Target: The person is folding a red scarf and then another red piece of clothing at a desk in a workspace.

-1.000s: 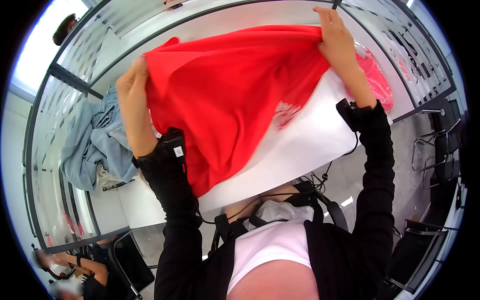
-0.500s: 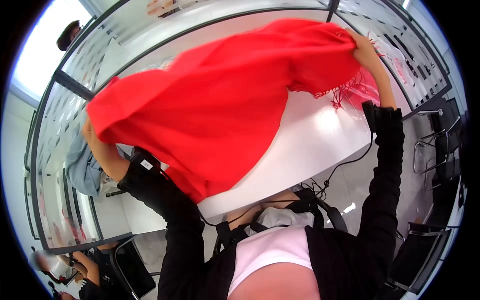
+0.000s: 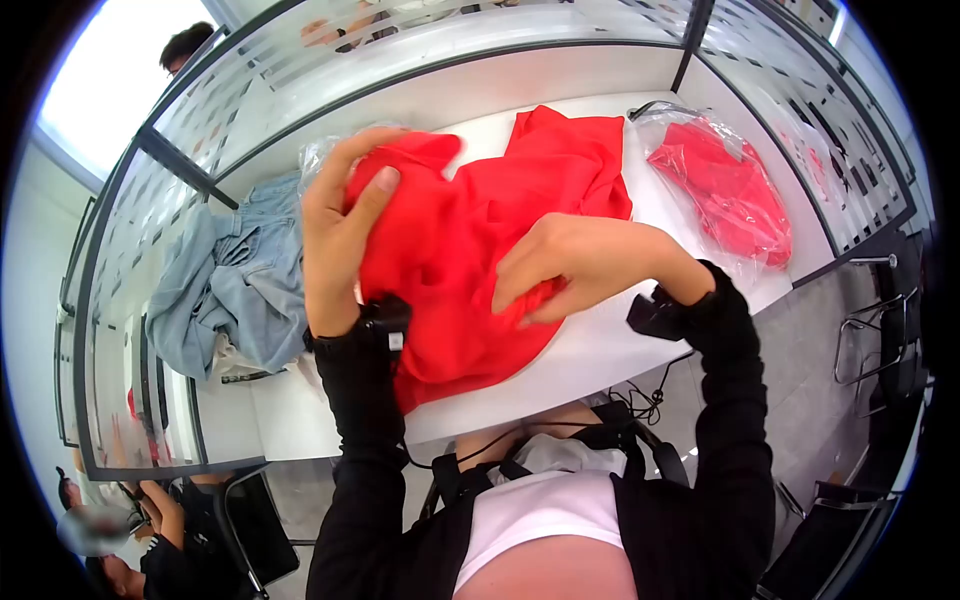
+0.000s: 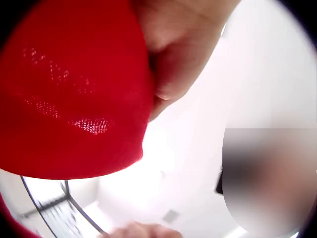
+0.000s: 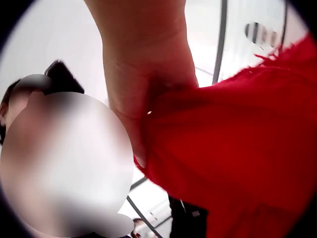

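A red scarf (image 3: 480,240), fringed along one edge in the right wrist view, lies bunched and folded over the white table. On its left side my left hand (image 3: 335,225) grips a raised fold, thumb on the near face. In the left wrist view that fold of the scarf (image 4: 74,99) hangs down from the hand. My right hand (image 3: 590,262) is over the scarf's right part, fingers bent down and pinching the fabric. The right wrist view shows the scarf (image 5: 237,139) gathered at the right hand (image 5: 148,89), with the fingertips mostly hidden.
Light blue denim clothing (image 3: 230,280) is heaped at the table's left. A clear plastic bag (image 3: 725,190) with red contents lies at the right. Low partitions with dark frames (image 3: 450,65) enclose the table (image 3: 600,355). A black cable (image 3: 640,400) hangs at the front edge.
Both hands have come inward from a wide spread, the right one also nearer the body. The scarf, stretched between them before, is now bunched and folded on the table.
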A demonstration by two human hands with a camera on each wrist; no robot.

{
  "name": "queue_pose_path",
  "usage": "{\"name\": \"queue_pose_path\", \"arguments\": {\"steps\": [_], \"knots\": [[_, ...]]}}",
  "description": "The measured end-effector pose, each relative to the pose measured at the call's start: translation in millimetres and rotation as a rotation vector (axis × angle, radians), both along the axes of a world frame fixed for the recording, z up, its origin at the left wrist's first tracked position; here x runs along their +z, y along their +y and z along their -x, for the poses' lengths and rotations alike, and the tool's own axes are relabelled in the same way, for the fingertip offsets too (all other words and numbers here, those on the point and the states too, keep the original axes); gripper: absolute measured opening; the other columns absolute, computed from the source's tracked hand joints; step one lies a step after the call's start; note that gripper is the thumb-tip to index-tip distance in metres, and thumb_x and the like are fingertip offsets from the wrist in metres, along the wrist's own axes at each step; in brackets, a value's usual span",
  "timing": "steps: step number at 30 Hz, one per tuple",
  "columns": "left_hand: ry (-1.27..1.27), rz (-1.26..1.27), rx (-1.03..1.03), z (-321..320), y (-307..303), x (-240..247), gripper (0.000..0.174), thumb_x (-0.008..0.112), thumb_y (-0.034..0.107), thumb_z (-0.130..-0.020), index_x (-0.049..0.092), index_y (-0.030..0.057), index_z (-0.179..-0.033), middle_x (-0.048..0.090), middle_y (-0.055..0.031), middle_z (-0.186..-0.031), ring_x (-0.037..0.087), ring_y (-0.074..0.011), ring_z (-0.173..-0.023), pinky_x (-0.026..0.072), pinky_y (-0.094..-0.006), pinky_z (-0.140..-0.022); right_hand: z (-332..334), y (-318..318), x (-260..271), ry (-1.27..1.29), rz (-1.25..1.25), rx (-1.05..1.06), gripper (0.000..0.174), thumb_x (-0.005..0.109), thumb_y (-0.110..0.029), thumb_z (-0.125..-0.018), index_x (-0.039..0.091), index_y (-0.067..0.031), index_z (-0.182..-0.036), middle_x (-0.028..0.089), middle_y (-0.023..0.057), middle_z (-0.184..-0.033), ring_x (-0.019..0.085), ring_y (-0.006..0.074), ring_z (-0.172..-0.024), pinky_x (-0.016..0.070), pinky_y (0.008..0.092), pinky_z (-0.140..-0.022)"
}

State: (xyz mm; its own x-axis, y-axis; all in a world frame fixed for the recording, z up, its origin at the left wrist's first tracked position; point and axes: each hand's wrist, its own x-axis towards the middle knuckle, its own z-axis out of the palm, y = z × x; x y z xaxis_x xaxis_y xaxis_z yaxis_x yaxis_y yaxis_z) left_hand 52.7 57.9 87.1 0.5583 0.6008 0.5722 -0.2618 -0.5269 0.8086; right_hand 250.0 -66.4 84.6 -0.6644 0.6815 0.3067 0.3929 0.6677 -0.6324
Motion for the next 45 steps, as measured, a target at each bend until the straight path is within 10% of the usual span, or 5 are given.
{"name": "queue_pose_path", "arguments": {"steps": [8,11,34,43,45], "knots": [[0.292,0.061,-0.002,-24,16,-25,0.024,0.054,0.003,-0.083,0.056,0.0066,-0.107,0.061,0.0001,-0.088,0.037,-0.0044,-0.059,0.0361,-0.0184,-0.058,-47,40,-37,-0.105,0.072,-0.490,0.018,0.059,-0.004,-0.066,0.053,-0.0006,-0.082,0.054,0.0065,-0.067,0.050,0.0161,-0.060,0.0405,0.0257,-0.057],[0.409,-0.064,0.009,-21,23,-28,0.028,0.051,-0.004,-0.085,0.050,0.0014,-0.112,0.058,-0.0054,-0.104,0.055,-0.0110,-0.096,0.0425,-0.0217,-0.083,-49,44,-29,-0.033,0.144,-0.496,0.015,0.056,-0.004,-0.065,0.050,-0.0012,-0.079,0.050,0.0058,-0.065,0.044,0.0144,-0.057,0.0370,0.0245,-0.055],[0.541,-0.529,0.647,-22,37,-61,0.021,0.067,0.008,-0.073,0.052,0.0010,-0.085,0.055,-0.0108,-0.062,0.055,-0.0368,-0.063,0.0475,-0.0370,-0.064,-54,49,-61,-0.447,-0.163,-0.831,0.027,0.069,-0.013,-0.070,0.059,-0.0042,-0.093,0.056,0.0091,-0.076,0.056,0.0238,-0.075,0.0445,0.0356,-0.066],[0.286,0.415,0.129,-10,21,-19,0.015,0.063,0.012,-0.083,0.062,-0.0034,-0.082,0.064,-0.0002,-0.075,0.052,-0.0029,-0.066,0.0420,-0.0203,-0.057,-37,58,-68,-0.293,-0.039,-0.309,0.025,0.067,-0.011,-0.070,0.059,-0.0030,-0.092,0.056,0.0109,-0.098,0.054,0.0292,-0.091,0.0441,0.0370,-0.080],[0.509,-0.040,0.392,-8,33,-28,0.018,0.065,0.015,-0.080,0.062,-0.0025,-0.082,0.061,-0.0051,-0.068,0.057,-0.0108,-0.063,0.0440,-0.0240,-0.059,-38,61,-70,-0.370,-0.002,-0.422,0.022,0.065,-0.010,-0.070,0.058,-0.0026,-0.089,0.057,0.0107,-0.092,0.054,0.0295,-0.088,0.0443,0.0372,-0.077]]}}
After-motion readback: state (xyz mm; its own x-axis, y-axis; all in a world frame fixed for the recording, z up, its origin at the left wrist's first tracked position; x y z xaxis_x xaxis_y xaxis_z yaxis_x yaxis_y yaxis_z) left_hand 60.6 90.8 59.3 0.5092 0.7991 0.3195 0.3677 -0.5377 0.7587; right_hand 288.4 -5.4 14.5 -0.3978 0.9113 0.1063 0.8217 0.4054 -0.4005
